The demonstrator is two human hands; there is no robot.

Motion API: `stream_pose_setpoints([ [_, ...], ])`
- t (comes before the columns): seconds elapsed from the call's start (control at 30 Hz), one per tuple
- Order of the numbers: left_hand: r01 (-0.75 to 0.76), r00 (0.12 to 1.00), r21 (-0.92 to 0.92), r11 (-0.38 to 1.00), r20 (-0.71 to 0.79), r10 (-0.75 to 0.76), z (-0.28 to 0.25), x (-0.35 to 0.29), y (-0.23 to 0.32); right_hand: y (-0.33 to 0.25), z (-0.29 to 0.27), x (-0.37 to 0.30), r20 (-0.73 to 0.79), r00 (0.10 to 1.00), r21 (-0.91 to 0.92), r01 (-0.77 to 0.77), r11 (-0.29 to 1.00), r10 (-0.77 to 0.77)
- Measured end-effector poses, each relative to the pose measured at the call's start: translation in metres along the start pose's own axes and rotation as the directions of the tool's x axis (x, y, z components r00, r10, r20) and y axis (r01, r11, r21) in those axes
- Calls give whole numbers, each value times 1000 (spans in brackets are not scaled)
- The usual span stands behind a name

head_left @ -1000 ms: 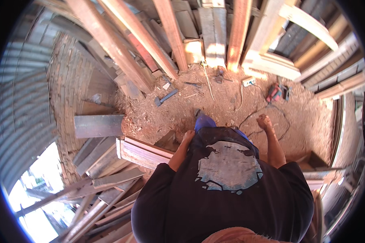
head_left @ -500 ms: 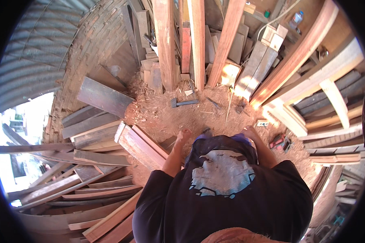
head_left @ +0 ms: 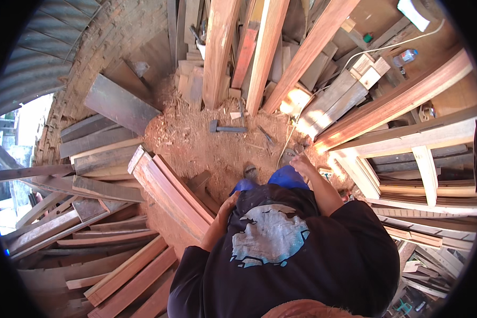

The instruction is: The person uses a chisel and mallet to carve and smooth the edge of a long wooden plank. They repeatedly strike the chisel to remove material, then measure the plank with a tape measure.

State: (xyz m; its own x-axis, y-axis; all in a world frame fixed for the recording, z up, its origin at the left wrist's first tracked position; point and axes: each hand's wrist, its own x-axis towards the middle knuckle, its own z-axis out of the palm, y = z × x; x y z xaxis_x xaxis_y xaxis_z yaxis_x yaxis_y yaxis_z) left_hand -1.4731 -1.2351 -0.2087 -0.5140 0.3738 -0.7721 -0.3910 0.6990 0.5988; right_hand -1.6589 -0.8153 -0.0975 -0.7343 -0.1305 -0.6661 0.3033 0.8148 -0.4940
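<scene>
My right hand (head_left: 302, 164) is raised above my right knee, clad in blue trousers (head_left: 289, 177). Its fingers look bunched together; whatever they may hold is too small to make out. Beside it, a dark tool (head_left: 301, 144) lies on the ground near a thin pale cable (head_left: 287, 142). My left hand (head_left: 230, 202) rests low against my left thigh by the shirt hem, its fingers mostly hidden. Ahead on the sawdust lies a dark hammer (head_left: 229, 129), with a slim dark pointed tool (head_left: 266, 135) to its right.
Long reddish planks (head_left: 172, 188) lie close by my left arm. Upright timber beams (head_left: 220, 58) stand ahead, and a long curved beam (head_left: 397, 100) slants to the right. Wood stacks (head_left: 116, 254) fill the left; a plastic bottle (head_left: 406, 56) lies at far right.
My right hand has lifted and moved inward over the knee, its forearm bending up. My left hand has drawn back to the thigh. The view has turned slightly right.
</scene>
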Motion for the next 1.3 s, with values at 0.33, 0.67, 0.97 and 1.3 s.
stream_pose_setpoints([
  [0.33, 427, 904, 65, 902, -19, -426, 115, -13, 100, 121, -9, 94, 78, 982, -133, -159, 978, 170],
  [0.67, 651, 704, -25, 759, -355, -615, 78, 113, 184, 333, 2, 386, 101, 978, -33, -179, 983, 182],
  [0.97, 638, 660, -47, 768, -480, -578, 70, 164, 150, 341, 50, 582, -232, 950, -401, -289, 869, 209],
  [1.3, 607, 681, -55, 793, -479, -554, 53, 176, 170, 337, 62, 508, -92, 908, -332, -415, 847, 409],
])
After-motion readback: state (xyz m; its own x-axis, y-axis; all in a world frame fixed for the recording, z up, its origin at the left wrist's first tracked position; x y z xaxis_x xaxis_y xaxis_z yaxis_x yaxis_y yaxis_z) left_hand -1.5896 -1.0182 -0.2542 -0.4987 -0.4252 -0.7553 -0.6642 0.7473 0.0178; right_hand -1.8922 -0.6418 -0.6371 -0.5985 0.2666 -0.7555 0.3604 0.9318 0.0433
